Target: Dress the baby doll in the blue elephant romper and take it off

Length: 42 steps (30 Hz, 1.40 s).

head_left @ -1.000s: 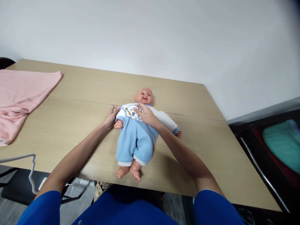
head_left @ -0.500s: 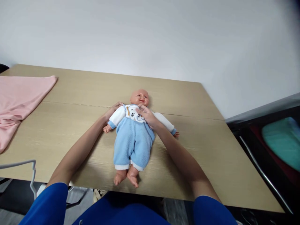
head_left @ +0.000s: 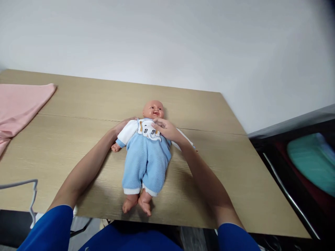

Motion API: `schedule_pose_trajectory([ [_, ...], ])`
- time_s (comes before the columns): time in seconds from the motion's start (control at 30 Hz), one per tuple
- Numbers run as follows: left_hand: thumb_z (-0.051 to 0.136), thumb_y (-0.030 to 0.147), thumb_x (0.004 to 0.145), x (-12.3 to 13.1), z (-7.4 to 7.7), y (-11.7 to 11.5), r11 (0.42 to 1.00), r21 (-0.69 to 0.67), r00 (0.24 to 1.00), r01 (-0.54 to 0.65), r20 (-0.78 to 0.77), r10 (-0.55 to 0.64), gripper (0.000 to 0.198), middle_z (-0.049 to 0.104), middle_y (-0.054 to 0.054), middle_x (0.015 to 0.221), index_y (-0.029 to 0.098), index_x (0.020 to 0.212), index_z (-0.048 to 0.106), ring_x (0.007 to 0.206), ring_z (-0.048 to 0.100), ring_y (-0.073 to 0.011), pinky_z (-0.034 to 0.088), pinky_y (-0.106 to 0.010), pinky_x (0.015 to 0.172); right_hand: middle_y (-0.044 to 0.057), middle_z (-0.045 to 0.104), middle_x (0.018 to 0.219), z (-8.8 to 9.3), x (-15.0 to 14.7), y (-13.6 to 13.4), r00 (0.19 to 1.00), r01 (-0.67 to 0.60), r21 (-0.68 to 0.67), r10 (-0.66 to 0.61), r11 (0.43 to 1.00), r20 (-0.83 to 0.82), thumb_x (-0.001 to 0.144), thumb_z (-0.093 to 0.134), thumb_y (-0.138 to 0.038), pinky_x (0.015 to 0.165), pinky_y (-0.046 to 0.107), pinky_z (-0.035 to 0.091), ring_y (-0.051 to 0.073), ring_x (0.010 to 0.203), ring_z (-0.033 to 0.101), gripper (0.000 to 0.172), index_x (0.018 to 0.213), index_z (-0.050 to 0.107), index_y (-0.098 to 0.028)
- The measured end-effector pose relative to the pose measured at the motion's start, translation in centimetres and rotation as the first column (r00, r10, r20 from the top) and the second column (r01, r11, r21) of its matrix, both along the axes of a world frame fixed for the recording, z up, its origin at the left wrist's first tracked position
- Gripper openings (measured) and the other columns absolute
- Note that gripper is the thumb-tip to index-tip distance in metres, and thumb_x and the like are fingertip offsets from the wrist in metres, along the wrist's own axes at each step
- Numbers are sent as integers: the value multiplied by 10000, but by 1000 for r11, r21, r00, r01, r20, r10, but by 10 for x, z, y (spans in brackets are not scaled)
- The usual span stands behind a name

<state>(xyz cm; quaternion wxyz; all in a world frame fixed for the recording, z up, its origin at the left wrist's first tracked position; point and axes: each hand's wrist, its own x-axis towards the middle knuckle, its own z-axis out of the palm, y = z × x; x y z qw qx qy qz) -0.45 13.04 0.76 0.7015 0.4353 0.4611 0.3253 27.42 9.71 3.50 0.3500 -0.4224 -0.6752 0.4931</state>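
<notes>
Doll (head_left: pixel 143 157) with cartoon chest patch (head_left: pixel 149 131)

Light-blue baby-doll romper (head_left: pixel 146 157) with white sleeves (head_left: pixel 128 132) and white ankle cuffs (head_left: pixel 131 191), blue wrist cuffs (head_left: pixel 120 142); white elephant-like appliqué (head_left: pixel 149 131), dark-eyed and tan at its ears; plain pink cloth (head_left: pixel 23 104); pale wood-grained tabletop (head_left: pixel 240 177); off-white wall (head_left: pixel 157 42); royal-blue shirt (head_left: pixel 131 240).

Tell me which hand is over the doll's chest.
The right hand: it is on the doll's chest; the left hand is partly hidden behind a white sleeve.
</notes>
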Motion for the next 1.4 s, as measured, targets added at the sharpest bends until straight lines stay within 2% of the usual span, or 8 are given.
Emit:
schedule_pose_trajectory([
  [0.17,894,407,750,3,-2,5,998,-26,986,49,162,-45,312,739,4,802,224,900,690,697,640,-188,563,-332,724,55,845,973,12,8,-15,903,180,297,-278,938,329,1054,672,-609,848,381,534,292,894,761,365,1098,780,-263],
  [0.47,974,305,699,18,-8,29,991,104,966,78,236,-101,329,728,-3,888,185,874,722,808,669,-173,581,-335,859,34,792,933,-10,9,-3,976,195,-7,-193,981,105,904,778,-825,835,389,574,256,885,709,559,929,723,-269],
  [0.7,974,444,862,-13,16,17,911,404,990,88,-138,-35,411,691,-38,1072,214,1055,693,983,643,-209,516,-324,877,62,836,1093,18,55,-1,982,-80,-184,109,980,154,901,929,-634,907,385,599,258,1027,753,454,1066,813,-227],
  [0.83,1008,507,823,-27,34,13,900,334,924,282,-347,-160,487,744,-53,1023,211,1098,737,916,654,-227,504,-295,782,71,831,1035,29,78,0,966,-181,-288,225,940,127,897,953,-586,875,387,598,247,968,756,442,1097,845,-208],
  [1.03,989,529,768,-31,37,13,856,326,888,401,-367,-276,505,863,-108,1223,207,1131,850,1088,771,-291,588,-295,883,54,797,972,18,75,-13,969,-10,62,-6,998,247,1002,823,-645,877,410,575,252,891,696,401,1011,830,-245],
  [1.13,941,557,800,-36,38,14,824,380,858,420,-462,-224,484,865,-117,1177,204,1116,843,1072,761,-314,593,-331,895,99,803,1189,2,88,-35,927,140,345,-245,928,283,1044,773,-608,1068,499,571,318,1092,722,370,1175,805,-264],
  [1.3,695,472,1030,-10,62,-12,594,700,719,396,-639,273,287,791,-145,1183,206,1125,740,1124,684,-358,543,-522,1119,165,716,1526,-31,143,-85,866,244,412,-388,878,315,916,918,-608,1305,631,457,414,1445,636,699,1495,697,-284],
  [1.4,571,447,1127,36,74,-35,393,788,738,474,-599,310,306,741,-152,1318,209,1266,704,1317,620,-387,490,-565,1210,162,741,1495,-45,167,-103,872,269,316,-370,910,322,817,1004,-588,1268,659,494,436,1412,654,747,1448,741,-287],
])
